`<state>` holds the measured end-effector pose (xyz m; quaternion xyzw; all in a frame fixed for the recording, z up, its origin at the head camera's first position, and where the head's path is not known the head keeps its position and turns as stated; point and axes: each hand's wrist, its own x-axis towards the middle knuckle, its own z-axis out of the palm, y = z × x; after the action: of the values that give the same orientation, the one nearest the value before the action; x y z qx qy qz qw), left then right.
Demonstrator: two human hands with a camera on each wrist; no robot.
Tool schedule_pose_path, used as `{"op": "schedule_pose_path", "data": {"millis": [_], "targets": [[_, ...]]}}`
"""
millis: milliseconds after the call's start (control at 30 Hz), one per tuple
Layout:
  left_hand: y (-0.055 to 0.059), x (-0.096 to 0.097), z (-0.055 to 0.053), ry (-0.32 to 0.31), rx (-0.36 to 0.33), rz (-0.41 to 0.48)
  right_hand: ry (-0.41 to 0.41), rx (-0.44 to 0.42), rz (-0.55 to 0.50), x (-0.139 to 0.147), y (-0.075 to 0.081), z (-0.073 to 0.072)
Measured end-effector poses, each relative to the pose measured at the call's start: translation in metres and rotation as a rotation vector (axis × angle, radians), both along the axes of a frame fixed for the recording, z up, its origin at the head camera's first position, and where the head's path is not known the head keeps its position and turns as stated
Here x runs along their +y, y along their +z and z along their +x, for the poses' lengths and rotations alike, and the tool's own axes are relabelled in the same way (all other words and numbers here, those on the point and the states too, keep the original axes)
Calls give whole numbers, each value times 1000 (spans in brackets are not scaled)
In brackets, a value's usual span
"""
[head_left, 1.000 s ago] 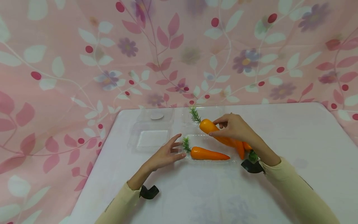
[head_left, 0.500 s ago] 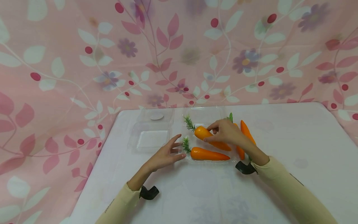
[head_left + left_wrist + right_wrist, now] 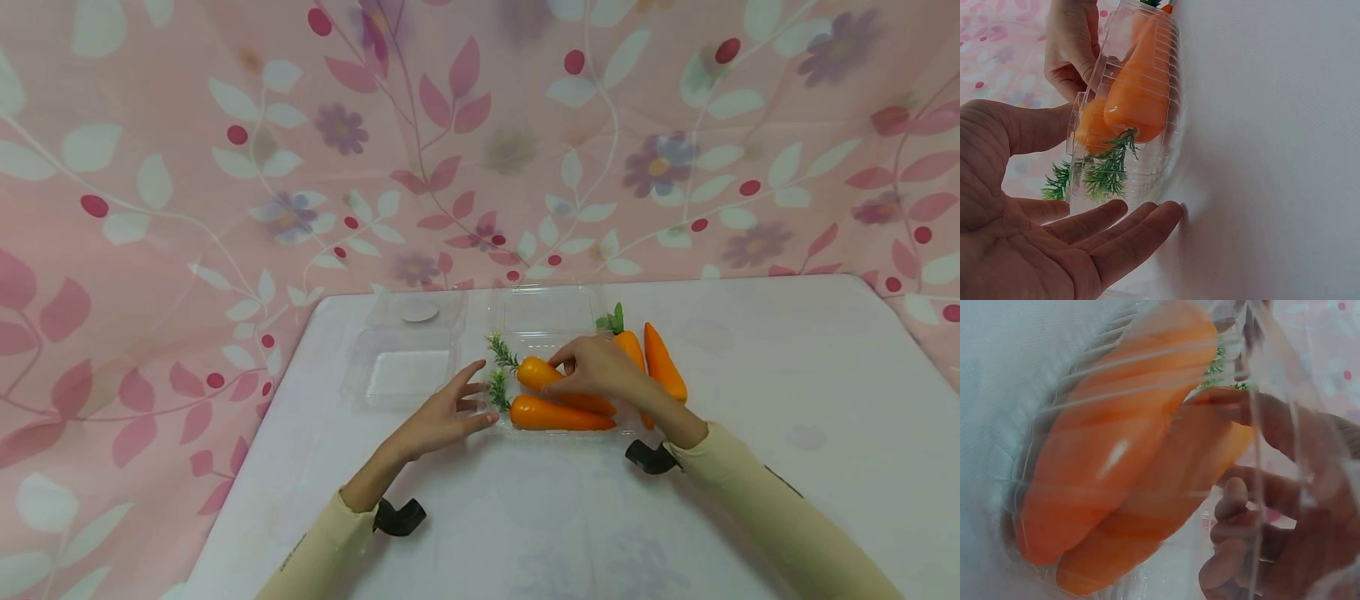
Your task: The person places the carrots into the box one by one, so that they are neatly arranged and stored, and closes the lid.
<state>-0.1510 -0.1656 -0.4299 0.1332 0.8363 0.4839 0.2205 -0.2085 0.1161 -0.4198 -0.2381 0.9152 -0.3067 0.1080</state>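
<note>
A yellow-orange toy carrot (image 3: 531, 372) with a green sprig lies low in a clear plastic clamshell box (image 3: 547, 312), and my right hand (image 3: 598, 368) pinches it between thumb and fingers. Beside it, nearer me, rests a deeper orange carrot (image 3: 557, 414), its sprig pointing left. My left hand (image 3: 442, 419) is spread at the box's left end. In the left wrist view its fingertips (image 3: 1171, 215) come right up to the clear wall, thumb on the other side. The right wrist view shows both carrots (image 3: 1116, 437) side by side through the plastic.
Another open clear box (image 3: 408, 371) stands to the left, with a pale oval sticker on its lid. Two more carrots lie at the right: one with leaves (image 3: 628, 344), one with its tip pointing away (image 3: 663, 367). A pink floral cloth (image 3: 480, 167) hangs behind the table.
My right hand has brought the yellow-orange carrot down and toward me, until it lies alongside the other carrot in the box. The left hand has stayed in place.
</note>
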Motion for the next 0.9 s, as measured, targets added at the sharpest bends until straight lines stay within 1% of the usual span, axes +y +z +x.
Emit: {"op": "schedule_pose_path", "data": {"millis": [333, 533, 900], "targets": [[0, 0, 0, 2, 1, 6, 31, -29, 49, -1, -4, -1], [-1, 0, 0, 1, 5, 8, 19, -87, 67, -3, -4, -2], [1, 0, 1, -1, 3, 6, 26, -128, 91, -3, -3, -1]]}}
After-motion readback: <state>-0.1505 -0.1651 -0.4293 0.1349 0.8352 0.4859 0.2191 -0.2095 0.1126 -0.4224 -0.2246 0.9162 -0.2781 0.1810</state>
